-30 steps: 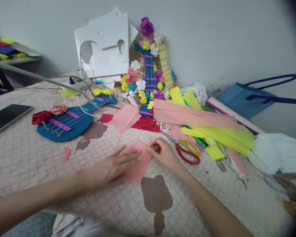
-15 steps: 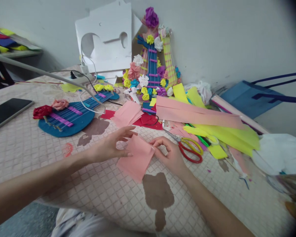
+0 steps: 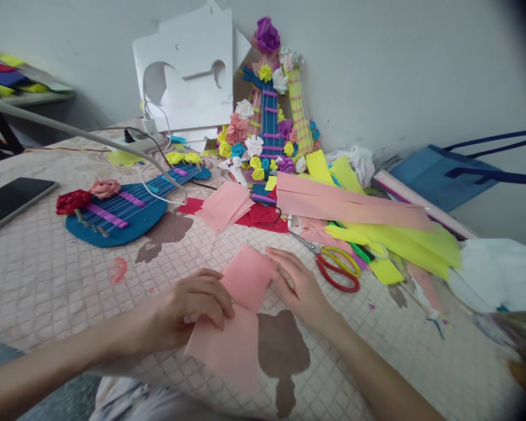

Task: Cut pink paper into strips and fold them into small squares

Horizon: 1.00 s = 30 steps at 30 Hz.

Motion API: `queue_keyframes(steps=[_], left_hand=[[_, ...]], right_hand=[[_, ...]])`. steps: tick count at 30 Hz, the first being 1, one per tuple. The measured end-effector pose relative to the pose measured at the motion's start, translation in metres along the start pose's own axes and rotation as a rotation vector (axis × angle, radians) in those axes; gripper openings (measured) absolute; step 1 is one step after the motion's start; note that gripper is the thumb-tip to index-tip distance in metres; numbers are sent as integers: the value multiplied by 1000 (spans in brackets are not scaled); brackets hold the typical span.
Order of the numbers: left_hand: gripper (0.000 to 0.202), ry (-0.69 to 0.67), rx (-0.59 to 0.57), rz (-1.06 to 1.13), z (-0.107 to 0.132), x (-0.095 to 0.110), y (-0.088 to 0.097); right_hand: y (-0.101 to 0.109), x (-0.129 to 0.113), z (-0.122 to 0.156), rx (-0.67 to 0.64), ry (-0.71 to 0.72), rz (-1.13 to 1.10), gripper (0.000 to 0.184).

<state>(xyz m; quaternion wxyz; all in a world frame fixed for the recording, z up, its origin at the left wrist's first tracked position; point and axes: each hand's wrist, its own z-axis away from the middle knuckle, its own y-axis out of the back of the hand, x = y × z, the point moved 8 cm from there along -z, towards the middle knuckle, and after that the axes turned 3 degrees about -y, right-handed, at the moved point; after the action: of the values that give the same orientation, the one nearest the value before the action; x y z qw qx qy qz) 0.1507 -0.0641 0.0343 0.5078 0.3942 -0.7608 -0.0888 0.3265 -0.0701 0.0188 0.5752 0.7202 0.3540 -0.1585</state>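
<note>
A pink crepe paper sheet point(image 3: 248, 278) lies over the table in front of me, with a crease across its middle and its lower half spread toward me. My left hand point(image 3: 204, 304) is closed on the sheet's left side at the crease, fingers curled. At the upper right edge, my right hand point(image 3: 300, 289) holds the paper between thumb and fingers. Just beyond the sheet is a stack of cut pink paper pieces point(image 3: 225, 204) on red paper point(image 3: 263, 217). Scissors point(image 3: 338, 269) with red and yellow handles lie right of my right hand.
A blue paper guitar point(image 3: 118, 219) with flowers and a phone point(image 3: 17, 202) lie at left. Flower-covered guitars point(image 3: 269, 126) lean on the wall behind a glue gun point(image 3: 234, 168). Long pink strips point(image 3: 350, 202) and yellow paper point(image 3: 412, 242) lie at right. A cable point(image 3: 92, 127) crosses the left side.
My left hand has moved down toward me and curled onto the paper. The sheet has opened out toward me, showing a crease. My right hand has stayed near the upper right edge.
</note>
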Motion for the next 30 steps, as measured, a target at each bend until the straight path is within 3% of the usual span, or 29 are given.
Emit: queue_keyframes(steps=[5,11,17,21,25,30], left_hand=[[7,1,-13,-29,11,-2,-6],[9,55,-51,-25,18,-2,-9],[11,83,-29,41,23,-2,-6],[7,182,109,152,13,-3,10],[16,421,240,177,-8,-21,28],[20,544,300,173,-39,-48,34]], right_hand=[[-33,12,5,-258,70,260,65],[-39,13,9,-307,84,316,68],[-29,19,7,-271,15,157,63],[-21,18,6,-190,-25,-10,60],[-8,12,3,-99,-87,-329,57],[-11,0,3,-157,-116,-732,60]])
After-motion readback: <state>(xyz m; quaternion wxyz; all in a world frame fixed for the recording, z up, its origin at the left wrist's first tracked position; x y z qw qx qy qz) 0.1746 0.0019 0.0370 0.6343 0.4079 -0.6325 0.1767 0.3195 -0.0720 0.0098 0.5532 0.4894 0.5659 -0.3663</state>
